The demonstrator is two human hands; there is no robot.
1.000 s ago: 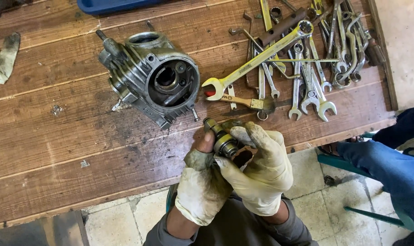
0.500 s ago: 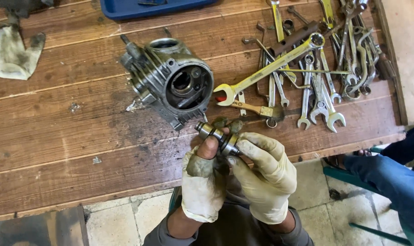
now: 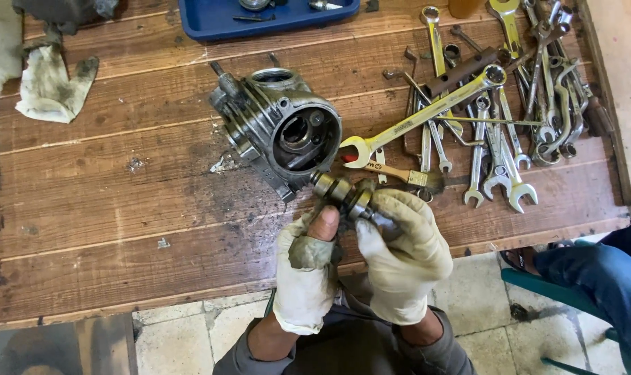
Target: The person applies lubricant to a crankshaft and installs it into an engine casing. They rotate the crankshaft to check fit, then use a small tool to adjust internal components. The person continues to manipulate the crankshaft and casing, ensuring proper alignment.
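Both gloved hands close their fingers (image 3: 324, 223) around a greasy camshaft (image 3: 347, 198): the left hand (image 3: 305, 274) pinches it with a bare fingertip poking through the torn glove, the right hand (image 3: 402, 253) wraps its far end. Just beyond the fingers, an engine cylinder head (image 3: 281, 128) lies on the wooden table (image 3: 107, 229), its open bore facing them. Right of it sprawl a yellow combination wrench (image 3: 423, 114) and a heap of spanners (image 3: 524, 104); a dirty rag (image 3: 52, 87) lies far left.

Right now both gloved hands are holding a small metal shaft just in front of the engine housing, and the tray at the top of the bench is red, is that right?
Not quite. The tray at the top of the bench is blue, not red, as the head view shows. The rest holds: the left hand and right hand, both gloved, hold a small metal shaft just in front of the engine housing.
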